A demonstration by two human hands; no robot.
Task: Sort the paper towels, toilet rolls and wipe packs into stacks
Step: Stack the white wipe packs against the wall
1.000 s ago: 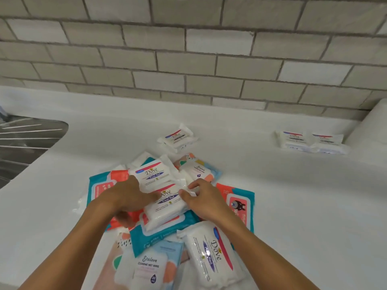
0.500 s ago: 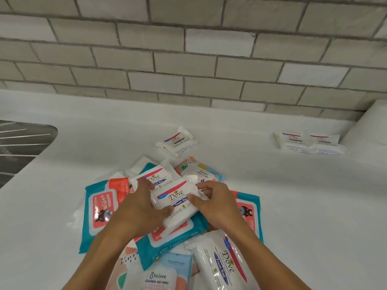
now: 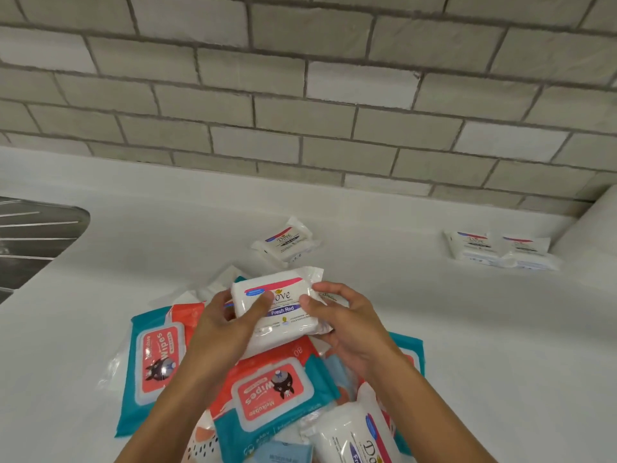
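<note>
Bottom centre: a pile of teal-red wipe packs (image 3: 273, 396) lay on the counter (image 3: 500, 362). Above it, mid-frame, left hand (image 3: 223, 329) & right hand (image 3: 350, 325) gripped a Dove pack (image 3: 280, 309), thumbs on its face, fingers curled round its ends. Farther up lay a lone pack (image 3: 285, 240); a pair of packs (image 3: 497, 250) sat upper right.

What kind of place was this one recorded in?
Probably a kitchen or utility counter: a white countertop runs along a grey brick-pattern tiled wall, with a ribbed steel sink drainer at the left edge.
</note>
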